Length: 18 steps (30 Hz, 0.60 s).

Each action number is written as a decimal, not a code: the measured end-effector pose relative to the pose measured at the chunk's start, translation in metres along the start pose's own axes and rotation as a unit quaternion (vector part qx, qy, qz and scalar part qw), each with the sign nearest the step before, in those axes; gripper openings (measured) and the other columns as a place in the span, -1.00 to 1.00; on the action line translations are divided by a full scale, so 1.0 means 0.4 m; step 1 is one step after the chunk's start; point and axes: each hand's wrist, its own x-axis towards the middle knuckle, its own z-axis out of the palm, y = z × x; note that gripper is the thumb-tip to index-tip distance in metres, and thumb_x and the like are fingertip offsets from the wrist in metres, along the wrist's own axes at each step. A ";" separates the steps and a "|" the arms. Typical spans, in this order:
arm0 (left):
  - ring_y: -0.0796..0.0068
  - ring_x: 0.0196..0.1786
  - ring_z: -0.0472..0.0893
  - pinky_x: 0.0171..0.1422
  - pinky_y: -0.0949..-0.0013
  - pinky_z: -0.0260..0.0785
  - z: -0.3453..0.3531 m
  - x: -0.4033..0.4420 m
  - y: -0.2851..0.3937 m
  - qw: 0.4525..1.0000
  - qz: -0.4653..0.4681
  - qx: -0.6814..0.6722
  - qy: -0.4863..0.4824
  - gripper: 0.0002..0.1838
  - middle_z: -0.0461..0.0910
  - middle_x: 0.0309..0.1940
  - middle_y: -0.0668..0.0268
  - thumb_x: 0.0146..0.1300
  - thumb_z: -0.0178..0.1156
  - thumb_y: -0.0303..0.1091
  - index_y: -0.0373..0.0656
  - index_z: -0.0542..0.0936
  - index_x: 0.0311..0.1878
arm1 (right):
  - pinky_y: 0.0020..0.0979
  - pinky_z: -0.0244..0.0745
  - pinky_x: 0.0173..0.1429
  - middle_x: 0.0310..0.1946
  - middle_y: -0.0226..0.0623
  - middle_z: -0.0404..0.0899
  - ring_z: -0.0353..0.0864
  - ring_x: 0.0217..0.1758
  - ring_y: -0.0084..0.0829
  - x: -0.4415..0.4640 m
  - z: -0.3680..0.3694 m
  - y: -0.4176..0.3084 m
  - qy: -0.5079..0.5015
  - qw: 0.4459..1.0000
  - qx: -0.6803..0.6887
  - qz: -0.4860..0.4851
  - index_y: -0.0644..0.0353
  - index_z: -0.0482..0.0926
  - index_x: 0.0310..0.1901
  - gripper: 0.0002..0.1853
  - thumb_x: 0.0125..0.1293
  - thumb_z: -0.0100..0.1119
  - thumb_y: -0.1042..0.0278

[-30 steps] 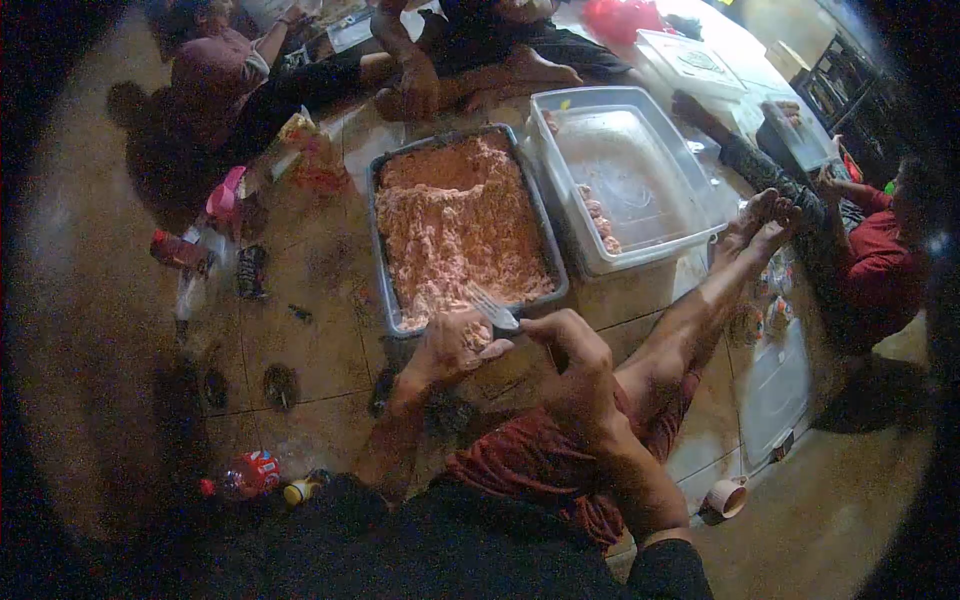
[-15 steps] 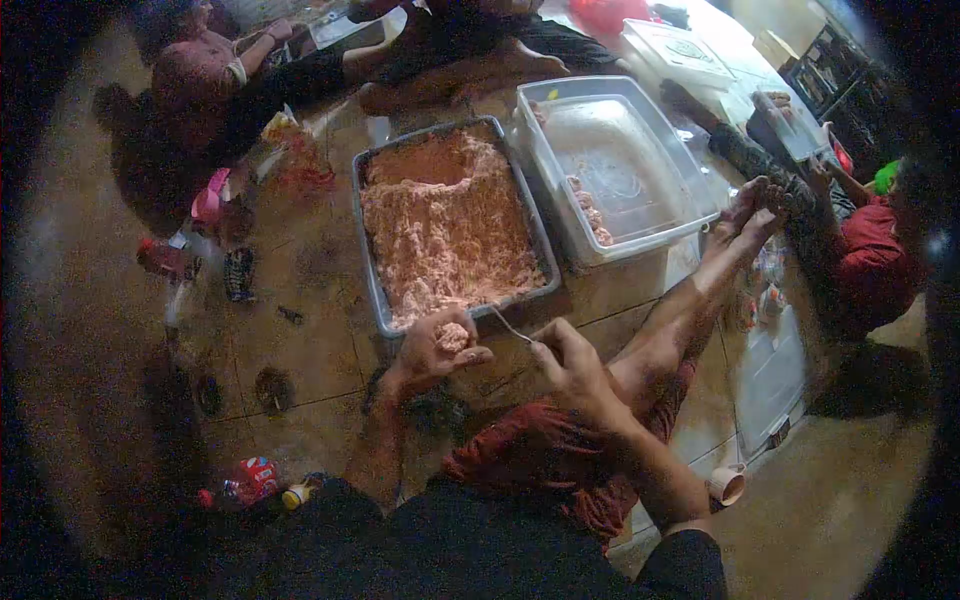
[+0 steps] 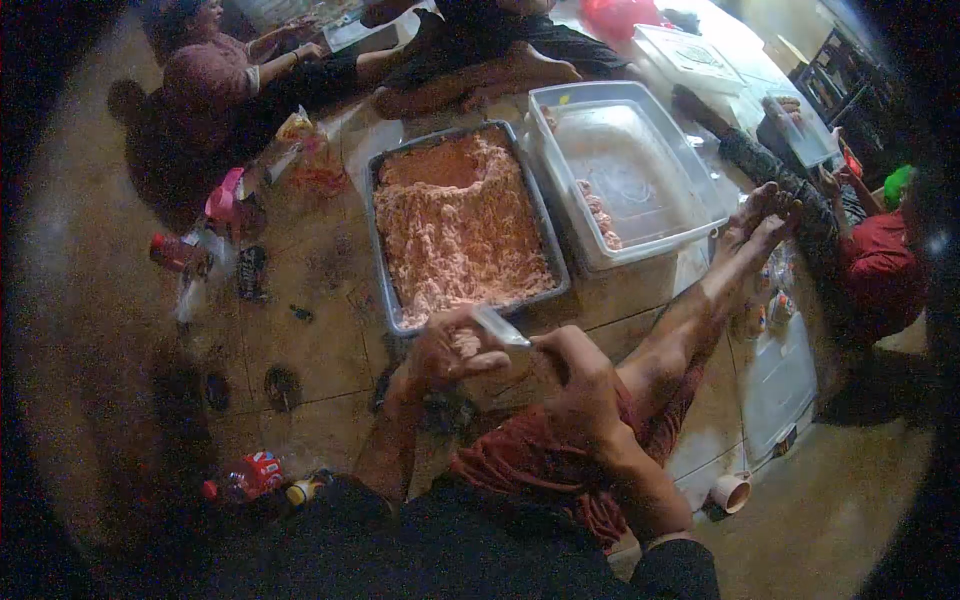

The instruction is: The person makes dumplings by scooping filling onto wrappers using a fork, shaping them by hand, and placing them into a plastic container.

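My left hand cups a small lump of pink minced meat at the near edge of a grey tub. The fingers curl around the lump. A flat, shiny utensil with a pale blade is pinched in my right hand. Its blade points left and reaches over the fingers of my left hand; whether it touches the lump I cannot tell. In front lies the grey tub, filled with pink minced meat that is dug lower at the far end.
Right of the tub stands a clear plastic bin with several meat lumps along its left side. A lid and a cup lie to the right; bottles lie lower left. Other people sit around, one in a red shirt.
My right hand has brought the utensil up and left over my left hand, and its blade now shows broad side on. The lump is partly covered by my fingers. The view has shifted slightly.
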 end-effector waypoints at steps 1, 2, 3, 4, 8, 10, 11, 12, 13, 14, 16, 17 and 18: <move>0.59 -0.30 0.56 -0.20 0.44 0.43 -0.007 0.004 -0.055 1.000 0.004 0.022 -0.016 -0.50 0.64 -0.34 0.41 -0.02 0.67 -0.09 -0.24 0.68 -0.19 | -0.26 0.54 -0.14 -0.34 -0.04 0.59 0.67 -0.25 -0.12 -0.007 0.008 0.017 0.001 1.000 0.000 0.000 0.34 0.58 -0.17 -0.88 0.27 0.25 0.59; 0.59 -0.29 0.55 -0.19 0.44 0.44 -0.014 0.007 -0.110 0.998 0.009 0.045 -0.031 -0.47 0.64 -0.33 0.42 -0.04 0.68 -0.07 -0.25 0.68 -0.17 | -0.28 0.54 -0.14 -0.36 -0.06 0.60 0.67 -0.26 -0.16 -0.011 0.015 0.038 -0.044 0.999 -0.028 -0.016 0.34 0.58 -0.17 -0.88 0.27 0.25 0.60; 0.57 -0.25 0.57 -0.14 0.44 0.45 -0.021 0.026 -0.125 0.994 0.063 0.077 -0.046 -0.41 0.65 -0.28 0.39 -0.07 0.70 -0.04 -0.24 0.67 -0.12 | -0.31 0.54 -0.14 -0.37 -0.09 0.60 0.67 -0.27 -0.20 -0.002 0.015 0.038 -0.088 0.994 -0.055 -0.035 0.34 0.58 -0.16 -0.88 0.27 0.24 0.62; 0.56 -0.22 0.58 -0.12 0.44 0.45 -0.025 0.022 -0.138 0.990 0.088 0.093 -0.053 -0.38 0.66 -0.26 0.38 -0.09 0.70 -0.03 -0.24 0.66 -0.09 | -0.31 0.54 -0.14 -0.37 -0.09 0.60 0.67 -0.27 -0.20 0.005 0.008 0.034 -0.087 0.994 -0.055 -0.038 0.34 0.58 -0.16 -0.88 0.27 0.24 0.62; 0.42 -0.05 0.63 0.09 0.32 0.47 -0.005 0.002 0.033 0.993 0.028 0.115 0.000 -0.35 0.68 -0.10 0.23 -0.09 0.71 -0.05 -0.16 0.65 0.02 | -0.26 0.55 -0.13 -0.37 -0.06 0.61 0.67 -0.26 -0.13 0.003 -0.023 -0.013 -0.024 0.999 -0.001 0.027 0.32 0.58 -0.17 -0.90 0.30 0.25 0.58; 0.44 -0.07 0.64 0.08 0.30 0.49 0.008 0.009 0.002 0.994 0.106 0.027 -0.005 -0.39 0.68 -0.14 0.25 -0.03 0.68 -0.06 -0.17 0.65 0.01 | -0.25 0.55 -0.14 -0.37 -0.06 0.61 0.67 -0.26 -0.13 0.006 -0.023 -0.012 -0.002 0.998 0.020 0.067 0.32 0.58 -0.18 -0.91 0.33 0.26 0.55; 0.47 -0.08 0.64 0.07 0.32 0.50 0.017 -0.003 -0.026 0.999 0.005 -0.026 0.020 -0.45 0.68 -0.16 0.28 0.02 0.66 -0.10 -0.18 0.65 -0.01 | -0.27 0.54 -0.16 -0.37 -0.07 0.62 0.67 -0.28 -0.20 0.001 -0.011 0.000 -0.016 0.997 0.018 0.070 0.31 0.58 -0.18 -0.92 0.35 0.26 0.53; 0.54 -0.11 0.63 0.03 0.36 0.51 0.015 0.005 -0.017 0.999 -0.019 0.035 0.022 -0.54 0.68 -0.20 0.32 0.08 0.62 -0.18 -0.19 0.65 -0.05 | -0.29 0.54 -0.18 -0.37 -0.09 0.64 0.67 -0.30 -0.28 -0.004 0.002 0.014 -0.030 0.997 0.016 0.074 0.31 0.58 -0.18 -0.92 0.38 0.26 0.50; 0.60 -0.14 0.62 -0.01 0.40 0.52 0.012 0.013 -0.008 0.994 -0.043 0.096 0.022 -0.62 0.67 -0.24 0.36 0.15 0.58 -0.25 -0.20 0.64 -0.09 | -0.29 0.54 -0.18 -0.37 -0.09 0.64 0.67 -0.30 -0.28 -0.007 0.020 0.032 -0.029 0.997 0.016 0.074 0.31 0.58 -0.18 -0.92 0.38 0.26 0.50; 0.60 -0.14 0.62 -0.01 0.40 0.52 0.021 0.019 -0.001 0.994 -0.043 0.095 0.021 -0.62 0.67 -0.24 0.36 0.15 0.58 -0.25 -0.20 0.64 -0.09 | -0.31 0.53 -0.19 -0.38 -0.13 0.64 0.65 -0.32 -0.36 -0.012 0.039 0.052 -0.031 0.999 -0.006 0.019 0.31 0.58 -0.19 -0.92 0.39 0.26 0.50; 0.62 -0.18 0.61 -0.06 0.41 0.52 0.040 0.036 0.008 0.995 0.076 -0.061 0.035 -0.65 0.67 -0.28 0.36 0.19 0.56 -0.20 -0.19 0.64 -0.15 | -0.34 0.52 -0.21 -0.39 -0.16 0.64 0.63 -0.33 -0.44 -0.001 0.036 0.037 -0.034 0.998 -0.029 -0.040 0.31 0.58 -0.19 -0.93 0.40 0.26 0.50; 0.59 -0.20 0.62 -0.07 0.39 0.53 0.037 0.025 0.009 0.994 0.068 -0.060 0.054 -0.64 0.67 -0.30 0.34 0.20 0.54 -0.14 -0.20 0.64 -0.18 | -0.31 0.53 -0.20 -0.38 -0.13 0.63 0.64 -0.33 -0.37 -0.005 0.020 0.020 -0.003 1.000 -0.019 0.005 0.31 0.58 -0.19 -0.92 0.38 0.27 0.51; 0.57 -0.22 0.64 -0.08 0.37 0.53 0.033 0.015 0.011 0.994 0.059 -0.058 0.073 -0.62 0.67 -0.33 0.33 0.22 0.52 -0.08 -0.20 0.64 -0.22 | -0.28 0.54 -0.20 -0.37 -0.09 0.63 0.66 -0.34 -0.29 -0.009 0.005 -0.002 0.026 0.998 -0.010 0.054 0.31 0.58 -0.19 -0.92 0.36 0.28 0.52</move>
